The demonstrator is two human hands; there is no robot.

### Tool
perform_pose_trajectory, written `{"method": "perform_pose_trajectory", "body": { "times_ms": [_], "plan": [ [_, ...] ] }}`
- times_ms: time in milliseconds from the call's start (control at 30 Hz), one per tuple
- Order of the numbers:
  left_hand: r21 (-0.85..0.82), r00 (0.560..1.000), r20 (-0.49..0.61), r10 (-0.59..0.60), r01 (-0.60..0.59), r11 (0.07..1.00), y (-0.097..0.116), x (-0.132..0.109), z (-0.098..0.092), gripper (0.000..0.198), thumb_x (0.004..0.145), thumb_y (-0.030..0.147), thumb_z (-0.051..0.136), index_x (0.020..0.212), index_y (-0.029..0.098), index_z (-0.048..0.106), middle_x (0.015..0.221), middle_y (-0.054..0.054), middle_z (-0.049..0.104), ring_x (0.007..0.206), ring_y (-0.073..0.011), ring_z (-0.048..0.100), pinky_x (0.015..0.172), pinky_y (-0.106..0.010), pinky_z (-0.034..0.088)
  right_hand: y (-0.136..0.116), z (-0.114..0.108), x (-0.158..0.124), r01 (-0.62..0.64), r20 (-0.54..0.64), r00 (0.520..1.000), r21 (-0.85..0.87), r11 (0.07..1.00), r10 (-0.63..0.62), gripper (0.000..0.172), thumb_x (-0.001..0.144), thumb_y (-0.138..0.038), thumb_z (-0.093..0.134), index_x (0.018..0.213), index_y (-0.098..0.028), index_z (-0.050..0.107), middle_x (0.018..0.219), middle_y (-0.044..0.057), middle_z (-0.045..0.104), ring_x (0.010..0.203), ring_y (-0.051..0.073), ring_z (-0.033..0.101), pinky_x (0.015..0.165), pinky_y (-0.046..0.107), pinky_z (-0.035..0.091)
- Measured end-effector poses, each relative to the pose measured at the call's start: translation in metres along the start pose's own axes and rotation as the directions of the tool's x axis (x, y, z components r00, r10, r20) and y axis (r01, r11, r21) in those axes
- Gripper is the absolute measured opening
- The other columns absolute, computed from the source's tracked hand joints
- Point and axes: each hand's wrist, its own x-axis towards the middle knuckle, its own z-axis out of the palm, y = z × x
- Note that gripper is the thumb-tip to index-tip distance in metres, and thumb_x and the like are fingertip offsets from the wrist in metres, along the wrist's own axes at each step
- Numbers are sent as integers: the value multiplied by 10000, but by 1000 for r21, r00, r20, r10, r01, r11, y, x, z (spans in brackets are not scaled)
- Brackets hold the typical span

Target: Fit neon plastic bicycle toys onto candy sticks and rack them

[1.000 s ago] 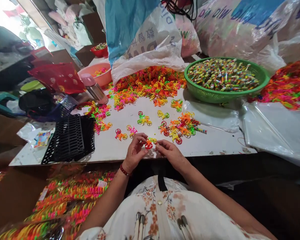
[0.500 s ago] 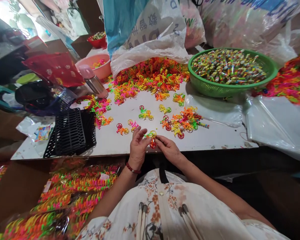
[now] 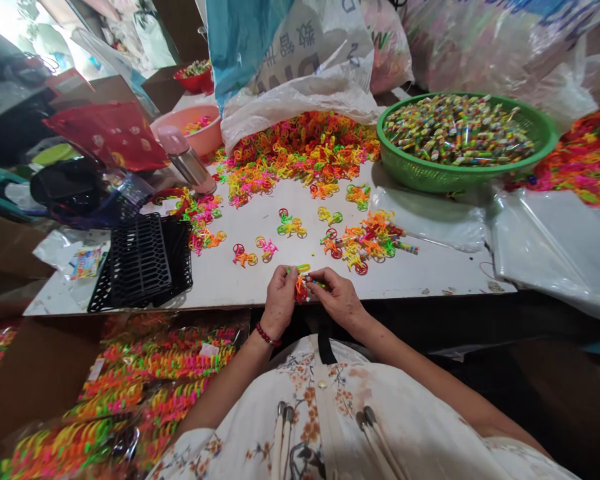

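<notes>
Close to the table's front edge, my left hand [image 3: 279, 300] is closed on a small plastic toy bicycle [image 3: 301, 288] with yellow, orange and red parts. My right hand [image 3: 341, 299] pinches a thin candy tube [image 3: 318, 283] with coloured bits inside, its end against the bicycle. The fingers partly cover both. Beyond my left hand lie an orange and red toy bicycle [image 3: 245, 257] and a pink and yellow one [image 3: 267, 249]. Past my right hand is a small heap of bicycles [image 3: 367, 240] with candy tubes among them.
A green basket [image 3: 387, 157] full of candy tubes stands back right, near clear plastic bags [image 3: 545, 233]. A large pile of toy bicycles [image 3: 300, 153] spills from a sack [image 3: 300, 67]. Black plastic racks [image 3: 140, 263] and a flask [image 3: 190, 167] are left; a carton [image 3: 30, 373] holds packed toys below.
My left fingers have gone from spread to closed around the toy bicycle, which is now lower and turned. The candy tube in my right hand now shows against it.
</notes>
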Motion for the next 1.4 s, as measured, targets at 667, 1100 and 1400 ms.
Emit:
{"method": "perform_pose_trajectory", "body": {
  "times_ms": [667, 1100, 1400],
  "plan": [
    [107, 995, -20, -97, 99, 989, -1, 11, 5, 394, 802, 548, 597, 704, 204, 432, 521, 88, 364, 451, -73, 320, 448, -205, 262, -10, -1, -4, 127, 81, 989, -16, 992, -126, 130, 897, -246, 569, 953, -205, 678, 894, 32, 717, 812, 162, 663, 755, 282, 511],
    [958, 891, 54, 451, -174, 228, 31, 58, -33, 363, 873, 401, 565, 1136, 151, 550, 1054, -162, 566, 1017, -295, 516, 889, -425, 411, 11, -94, 32, 237, -171, 869, -681, 693, -465, 211, 908, -296, 548, 1000, -184, 701, 1077, 124, 699, 1016, 278, 611, 948, 476, 468],
    [854, 917, -52, 395, -164, 493, 30, 99, -51, 237, 864, 327, 527, 1005, 156, 611, 961, -146, 641, 1004, -303, 580, 906, -451, 440, 4, -74, 87, 348, 155, 921, -743, 571, -358, 183, 937, -190, 507, 939, -178, 689, 1006, 88, 677, 979, 211, 579, 917, 350, 468]
  ]
}}
